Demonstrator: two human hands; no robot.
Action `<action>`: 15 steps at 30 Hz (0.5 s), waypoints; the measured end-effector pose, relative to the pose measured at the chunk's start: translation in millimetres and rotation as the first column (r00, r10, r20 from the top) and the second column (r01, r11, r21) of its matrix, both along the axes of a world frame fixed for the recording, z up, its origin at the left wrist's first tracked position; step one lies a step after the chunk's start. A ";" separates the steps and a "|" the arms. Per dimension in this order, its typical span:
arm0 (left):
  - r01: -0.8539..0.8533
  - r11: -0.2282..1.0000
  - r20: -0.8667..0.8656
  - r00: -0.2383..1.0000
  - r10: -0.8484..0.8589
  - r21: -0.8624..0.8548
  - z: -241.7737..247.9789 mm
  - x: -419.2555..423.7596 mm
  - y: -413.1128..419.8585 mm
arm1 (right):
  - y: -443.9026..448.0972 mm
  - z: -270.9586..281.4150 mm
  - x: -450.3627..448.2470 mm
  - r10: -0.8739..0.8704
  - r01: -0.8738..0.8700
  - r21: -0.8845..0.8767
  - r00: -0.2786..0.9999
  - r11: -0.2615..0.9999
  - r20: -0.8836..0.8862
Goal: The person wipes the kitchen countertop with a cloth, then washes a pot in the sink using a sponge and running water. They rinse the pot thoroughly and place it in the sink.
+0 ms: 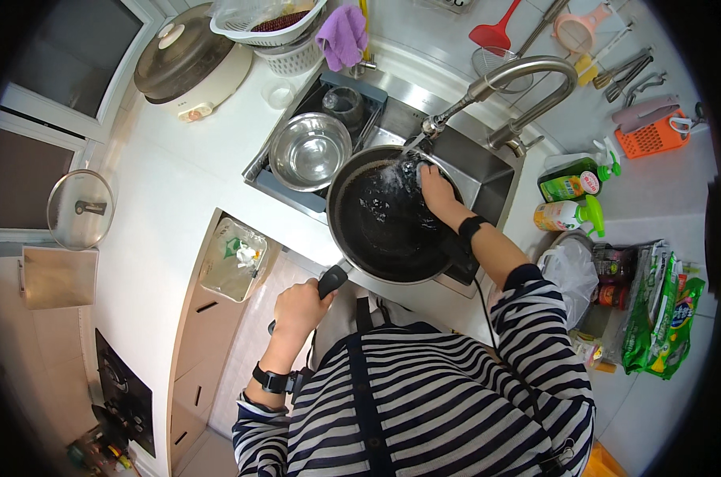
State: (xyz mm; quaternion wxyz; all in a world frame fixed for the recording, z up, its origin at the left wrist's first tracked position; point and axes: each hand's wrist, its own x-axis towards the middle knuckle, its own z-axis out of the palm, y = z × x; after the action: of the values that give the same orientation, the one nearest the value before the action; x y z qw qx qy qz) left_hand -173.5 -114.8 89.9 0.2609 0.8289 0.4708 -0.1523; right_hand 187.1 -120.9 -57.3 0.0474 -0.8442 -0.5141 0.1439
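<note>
A large black frying pan [384,232] rests over the front of the stainless steel sink [485,161], with shallow water inside. My left hand [301,307] grips its black handle [333,281]. Inside the pan, near its right wall, my right hand [439,189] presses a small grey scrubber [420,172], mostly hidden under the fingers. Water [413,144] runs from the metal faucet [515,64] into the pan close to those fingers, splashing and foaming there.
Left of the pan, a steel bowl [310,152] and a glass jar [342,106] sit on a sink rack. Soap bottles [572,182] line the right side. An open waste bin [232,262] hangs by the counter front. An electric cooker [193,59] stands at the back left.
</note>
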 end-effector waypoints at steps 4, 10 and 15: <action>0.034 0.999 -0.021 0.999 -0.034 -0.008 1.0 0.7 2.1 | 36.3 -26.2 -11.7 -0.109 0.206 0.382 0.960 0.901 -0.259; 0.074 0.997 -0.038 0.996 -0.075 -0.010 2.2 1.0 5.7 | 83.4 -47.8 -43.1 0.042 0.309 0.530 0.835 0.790 -0.549; 0.068 0.998 -0.044 0.997 -0.068 -0.001 4.5 3.1 5.0 | 103.1 -34.6 -76.6 0.132 0.243 0.311 0.553 0.919 -0.822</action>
State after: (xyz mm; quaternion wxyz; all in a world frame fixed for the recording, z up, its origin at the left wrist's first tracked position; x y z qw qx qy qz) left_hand -170.4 -109.8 94.4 0.2449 0.8410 0.4478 -0.1792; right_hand 110.5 -17.8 -91.9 0.4555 -0.6643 -0.4204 0.4178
